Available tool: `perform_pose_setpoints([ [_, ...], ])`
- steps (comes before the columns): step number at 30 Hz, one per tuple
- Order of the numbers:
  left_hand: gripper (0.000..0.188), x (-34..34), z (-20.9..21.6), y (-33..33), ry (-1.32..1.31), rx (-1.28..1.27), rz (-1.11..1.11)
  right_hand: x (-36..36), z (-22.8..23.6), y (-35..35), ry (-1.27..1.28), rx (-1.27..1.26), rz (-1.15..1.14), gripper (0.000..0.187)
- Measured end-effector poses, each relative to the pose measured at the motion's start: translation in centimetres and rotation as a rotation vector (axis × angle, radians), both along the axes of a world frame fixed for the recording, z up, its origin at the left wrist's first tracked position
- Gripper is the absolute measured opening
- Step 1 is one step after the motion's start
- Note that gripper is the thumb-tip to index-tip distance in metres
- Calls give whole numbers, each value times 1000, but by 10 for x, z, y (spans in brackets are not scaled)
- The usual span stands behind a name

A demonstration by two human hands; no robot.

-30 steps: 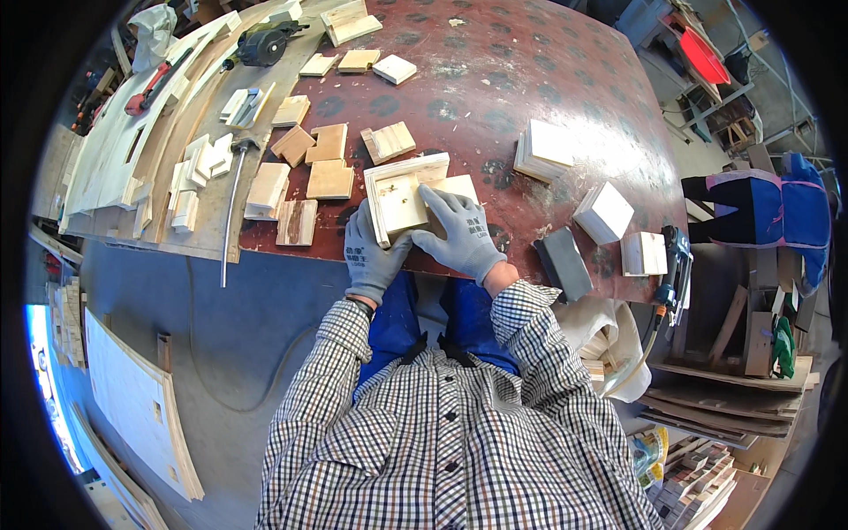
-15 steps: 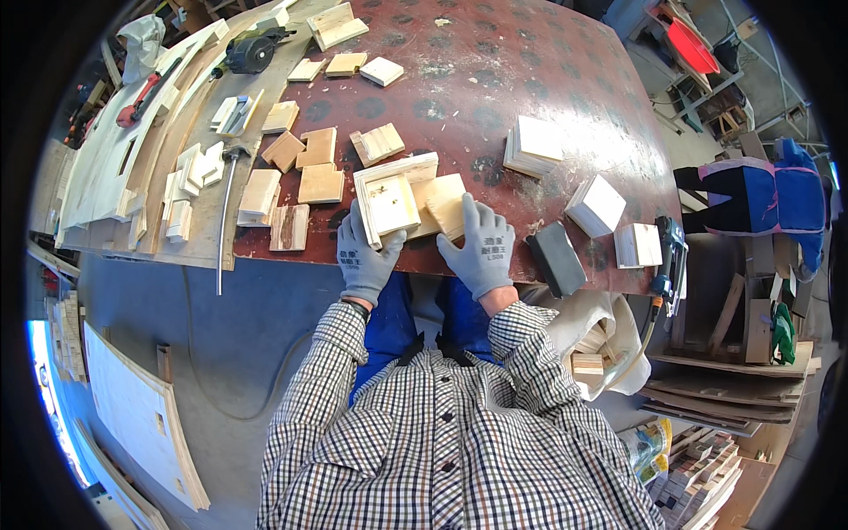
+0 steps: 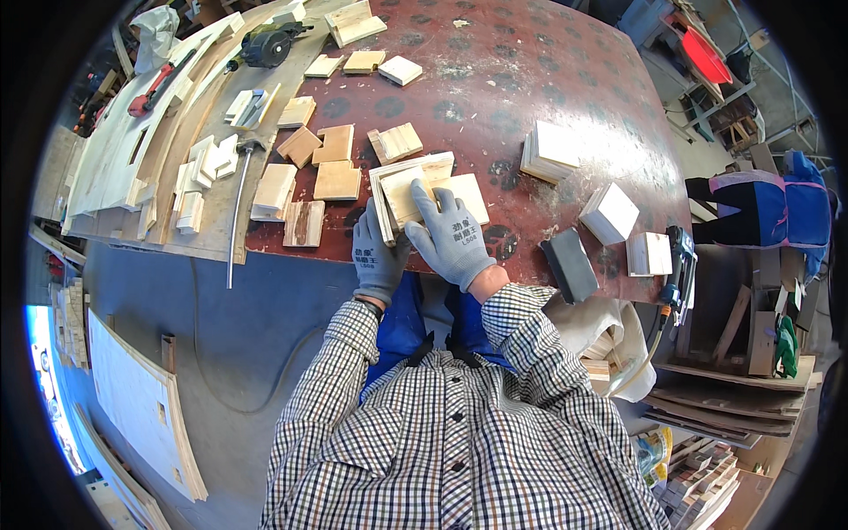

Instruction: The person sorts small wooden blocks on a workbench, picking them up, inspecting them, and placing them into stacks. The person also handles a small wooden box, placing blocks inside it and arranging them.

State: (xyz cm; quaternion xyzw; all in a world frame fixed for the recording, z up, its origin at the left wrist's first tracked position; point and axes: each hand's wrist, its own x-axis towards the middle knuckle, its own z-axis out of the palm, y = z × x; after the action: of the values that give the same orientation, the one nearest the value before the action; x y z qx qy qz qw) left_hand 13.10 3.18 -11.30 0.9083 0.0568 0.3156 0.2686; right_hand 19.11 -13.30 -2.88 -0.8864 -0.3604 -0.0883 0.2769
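Observation:
At the table's near edge, my gloved left hand grips the lower left side of a cornered wooden piece with raised edge strips. Its fingers are partly hidden under the wood. My gloved right hand holds a square wooden block against the inside of those strips, with fingers over its face and the thumb at its lower edge. Another pale square block lies on the table just right of the cornered piece, partly behind my right hand.
Several wooden blocks lie to the left beside a hammer. Stacked squares, a white-faced block, a dark grey block and an air-hosed tool are at right. A circular saw sits far left.
My right hand has moved left from the block on the right onto the square block within the edge strips. My left hand has slid lower around the side. The whole view has shifted slightly.

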Motion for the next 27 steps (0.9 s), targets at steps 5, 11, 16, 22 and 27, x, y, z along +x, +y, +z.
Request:
perform_pose_setpoints([
  [5,79,0,5,-1,47,-39,-8,5,3,5,7,-116,-17,64],
  [11,81,-2,-4,0,33,-42,5,3,26,5,-168,-166,-55,50],
  [16,87,0,2,-1,21,-27,9,49,61,23,-326,-94,114,48],
  [22,86,-3,1,-4,25,-45,58,88,100,81,-475,158,75,51],
  [27,91,-4,11,-9,67,-59,13,97,12,97,-127,-342,79,59],
])
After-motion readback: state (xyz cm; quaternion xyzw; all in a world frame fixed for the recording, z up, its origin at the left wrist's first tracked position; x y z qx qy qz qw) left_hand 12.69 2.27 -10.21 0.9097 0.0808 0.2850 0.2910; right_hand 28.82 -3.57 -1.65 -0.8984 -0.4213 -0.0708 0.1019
